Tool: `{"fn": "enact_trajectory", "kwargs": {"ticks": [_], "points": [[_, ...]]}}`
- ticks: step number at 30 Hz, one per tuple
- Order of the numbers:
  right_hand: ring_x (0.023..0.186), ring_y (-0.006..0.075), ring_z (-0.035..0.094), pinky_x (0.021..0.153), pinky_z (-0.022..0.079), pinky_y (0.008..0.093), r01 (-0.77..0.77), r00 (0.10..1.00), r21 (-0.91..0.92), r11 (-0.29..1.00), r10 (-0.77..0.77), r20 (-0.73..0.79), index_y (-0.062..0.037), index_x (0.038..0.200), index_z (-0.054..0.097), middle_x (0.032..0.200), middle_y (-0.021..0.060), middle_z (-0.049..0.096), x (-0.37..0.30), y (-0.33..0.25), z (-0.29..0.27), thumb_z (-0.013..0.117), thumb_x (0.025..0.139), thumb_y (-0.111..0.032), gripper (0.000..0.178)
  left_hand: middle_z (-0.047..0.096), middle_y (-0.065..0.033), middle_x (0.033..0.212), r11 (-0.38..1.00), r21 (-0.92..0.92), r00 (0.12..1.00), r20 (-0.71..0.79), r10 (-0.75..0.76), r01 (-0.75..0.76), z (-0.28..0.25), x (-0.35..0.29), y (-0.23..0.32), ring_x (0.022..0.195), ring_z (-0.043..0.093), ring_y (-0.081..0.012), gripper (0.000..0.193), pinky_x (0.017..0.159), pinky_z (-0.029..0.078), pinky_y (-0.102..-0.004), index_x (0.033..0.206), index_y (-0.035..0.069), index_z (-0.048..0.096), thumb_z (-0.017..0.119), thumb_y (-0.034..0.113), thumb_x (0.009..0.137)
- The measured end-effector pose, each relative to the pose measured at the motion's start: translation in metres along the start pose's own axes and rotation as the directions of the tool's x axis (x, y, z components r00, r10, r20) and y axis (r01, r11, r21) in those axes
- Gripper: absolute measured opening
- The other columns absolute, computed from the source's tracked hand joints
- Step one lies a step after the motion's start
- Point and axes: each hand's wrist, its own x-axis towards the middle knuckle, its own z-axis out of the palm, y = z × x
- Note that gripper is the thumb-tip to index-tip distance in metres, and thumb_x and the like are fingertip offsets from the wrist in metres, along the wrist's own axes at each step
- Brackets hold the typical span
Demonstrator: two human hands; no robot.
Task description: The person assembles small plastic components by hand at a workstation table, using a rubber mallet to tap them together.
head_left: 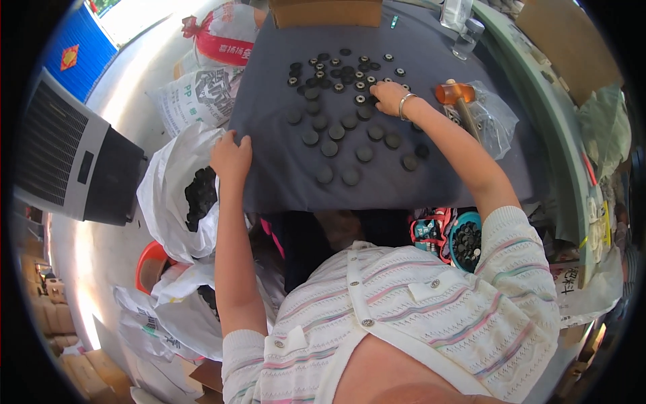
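Note:
My right hand (390, 98), a bracelet on its wrist, is among small round black pieces on the dark cloth-covered table. Its fingers are bent and drawn together at the far right of the group; what they hold is hidden. Several of these pieces show metallic ringed centres (360, 99). Nearer to me lie plain black discs (364, 154), spread out singly. My left hand (231, 159) is at the table's left edge, thumb and forefinger apart with nothing visible between them. Next to it a white woven bag (161, 178) stands open, with black pieces (200, 198) inside.
An orange-headed mallet (455, 93) lies beside a clear plastic bag (494, 121) on the right. A cardboard box (326, 13) and a clear jar (468, 39) stand at the far side. Below the table's edge is a blue basin (459, 221) of black pieces. An air cooler (74, 148) stands left.

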Motion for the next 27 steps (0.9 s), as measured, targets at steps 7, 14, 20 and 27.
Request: {"fn": "enact_trajectory", "kwargs": {"ticks": [7, 14, 20, 27], "points": [[0.097, 0.0337, 0.062, 0.087, 0.049, 0.0425, -0.034, 0.999, 0.118, 0.992, 0.031, 0.030, 0.0007, 0.097, 0.061, 0.099, 0.0184, 0.065, 0.002, -0.006, -0.002, 0.067, 0.071, -0.014, 0.030, 0.055, -0.0180, 0.124, 0.967, 0.112, 0.973, 0.017, -0.232, 0.229, 0.040, 0.052, 0.022, 0.112, 0.053, -0.0393, 0.052, 0.090, 0.042, -0.0550, 0.123, 0.008, 0.054, 0.056, 0.043, 0.085], [0.097, 0.0341, 0.060, 0.085, 0.050, 0.0426, 0.018, 1.000, 0.155, 0.988, -0.018, 0.000, -0.0030, 0.105, 0.062, 0.103, 0.0171, 0.061, -0.010, 0.001, -0.001, 0.066, 0.072, -0.017, 0.036, 0.057, -0.0206, 0.118, 0.952, 0.222, 0.978, -0.053, -0.202, 0.209, 0.055, 0.048, 0.025, 0.111, 0.052, -0.0401, 0.052, 0.087, 0.041, -0.0562, 0.120, 0.007, 0.055, 0.053, 0.048, 0.087], [0.093, 0.0320, 0.060, 0.082, 0.049, 0.0410, -0.027, 0.997, 0.246, 0.969, 0.045, -0.065, -0.0088, 0.109, 0.063, 0.098, 0.0161, 0.060, -0.028, 0.012, -0.003, 0.063, 0.074, -0.021, 0.037, 0.058, -0.0204, 0.117, 0.951, 0.234, 0.980, -0.055, -0.193, 0.201, 0.053, 0.049, 0.023, 0.112, 0.052, -0.0400, 0.053, 0.087, 0.041, -0.0554, 0.121, 0.007, 0.055, 0.053, 0.049, 0.086], [0.094, 0.0328, 0.060, 0.083, 0.048, 0.0412, -0.097, 0.994, 0.282, 0.955, 0.106, -0.017, -0.0038, 0.100, 0.062, 0.099, 0.0159, 0.061, -0.032, -0.005, -0.002, 0.068, 0.072, -0.019, 0.032, 0.058, -0.0203, 0.116, 0.952, 0.241, 0.982, -0.065, -0.176, 0.187, 0.055, 0.048, 0.021, 0.112, 0.052, -0.0390, 0.054, 0.087, 0.041, -0.0555, 0.121, 0.008, 0.055, 0.054, 0.049, 0.086]]}}
